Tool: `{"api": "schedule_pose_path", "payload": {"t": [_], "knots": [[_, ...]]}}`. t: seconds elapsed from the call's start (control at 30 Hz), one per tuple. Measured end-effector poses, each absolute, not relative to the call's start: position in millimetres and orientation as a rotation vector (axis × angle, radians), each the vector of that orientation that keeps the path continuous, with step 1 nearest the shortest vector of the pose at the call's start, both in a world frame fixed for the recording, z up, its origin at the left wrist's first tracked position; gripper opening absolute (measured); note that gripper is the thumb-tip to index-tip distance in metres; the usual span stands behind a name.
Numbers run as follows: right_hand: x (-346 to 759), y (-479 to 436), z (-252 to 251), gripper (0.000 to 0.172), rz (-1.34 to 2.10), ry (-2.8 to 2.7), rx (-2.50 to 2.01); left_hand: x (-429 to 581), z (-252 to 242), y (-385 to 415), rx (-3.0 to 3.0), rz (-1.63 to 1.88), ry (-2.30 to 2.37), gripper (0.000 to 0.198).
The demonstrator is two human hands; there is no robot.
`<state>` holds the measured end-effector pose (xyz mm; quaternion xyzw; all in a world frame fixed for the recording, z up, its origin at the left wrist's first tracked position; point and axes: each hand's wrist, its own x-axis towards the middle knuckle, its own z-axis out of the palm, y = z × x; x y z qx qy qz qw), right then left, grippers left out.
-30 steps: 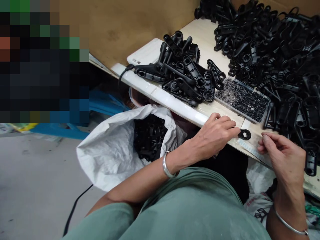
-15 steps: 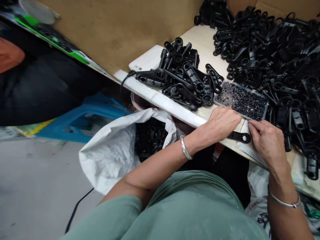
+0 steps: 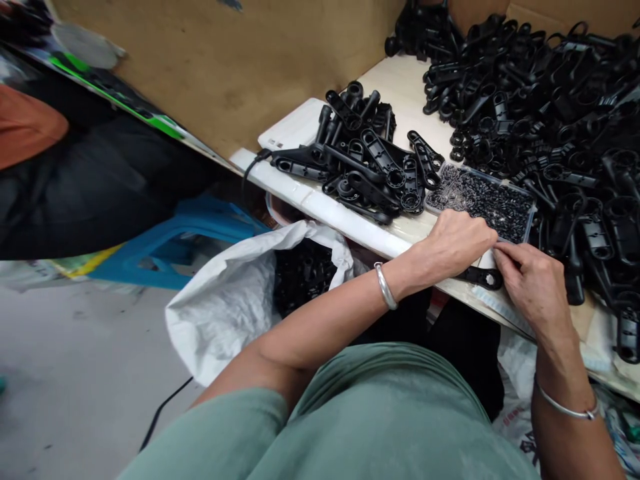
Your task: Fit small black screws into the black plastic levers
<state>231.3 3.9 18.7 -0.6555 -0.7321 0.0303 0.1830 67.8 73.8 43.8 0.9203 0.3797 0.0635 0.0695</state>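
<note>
My left hand [image 3: 460, 241] is closed in front of a clear box [image 3: 531, 227] full of tiny dark pieces [image 3: 487, 197]. Its fingers are curled out of sight, so what they hold is hidden. My right hand [image 3: 535, 283] is pinched just beside it, fingertips close to the left hand's; anything in that pinch is too small to make out. Below the two hands, a black plastic arm-shaped part [image 3: 483, 277] with a ring at its end lies at the table edge, its far portion covered by the left hand.
A small heap of black plastic parts [image 3: 370, 160] lies left of the box; a much larger pile [image 3: 540, 100] fills the right. An open white sack [image 3: 225, 320] with black pieces stands below the table edge [image 3: 320, 200]. Another person's dark-clothed leg [image 3: 90, 180] is at left.
My left hand has moved slightly right, closing the gap to my right hand's fingertips. The right hand has barely shifted. The whole view has moved a little.
</note>
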Motion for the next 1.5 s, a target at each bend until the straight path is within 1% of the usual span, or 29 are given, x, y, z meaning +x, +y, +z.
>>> {"api": "schedule_pose_path", "payload": {"t": [0.17, 0.33, 0.43, 0.57, 0.63, 0.73, 0.83, 0.9, 1.07, 1.13, 1.27, 1.5], "knots": [[231, 1, 23, 0.027, 0.111, -1.938, -1.771, 64, 43, 76, 2.769, 0.169, 1.077, 0.025], [229, 0, 30, 0.024, 0.205, -1.838, -1.766, 48, 41, 76, 2.602, 0.266, 1.199, 0.025], [223, 2, 37, 0.021, 0.511, -1.629, -1.742, 38, 46, 72, 2.338, 0.536, 1.081, 0.021], [214, 5, 48, 0.029, 1.095, -1.211, -1.445, 40, 50, 63, 1.975, 0.957, 0.746, 0.013], [213, 5, 52, 0.032, 1.25, -1.076, -1.332, 46, 48, 59, 1.873, 1.04, 0.69, 0.01], [215, 2, 52, 0.033, 1.34, -0.98, -1.278, 54, 45, 57, 1.877, 1.064, 0.681, 0.007], [220, -3, 49, 0.032, 1.352, -0.909, -1.285, 56, 42, 58, 1.965, 1.044, 0.727, 0.011], [226, -7, 45, 0.031, 1.299, -0.847, -1.315, 55, 41, 61, 2.117, 0.945, 0.802, 0.015], [236, -18, 32, 0.03, 1.103, -0.756, -1.402, 53, 41, 69, 2.733, 0.268, 0.972, 0.021], [238, -22, 29, 0.03, 1.08, -0.733, -1.416, 55, 43, 71, 2.85, 0.12, 0.985, 0.024], [238, -28, 27, 0.029, 1.073, -0.739, -1.403, 62, 45, 74, 2.884, 0.023, 1.021, 0.025], [235, -36, 25, 0.021, 1.108, -0.773, -1.378, 57, 48, 77, 2.863, 0.068, 1.023, 0.026]]}}
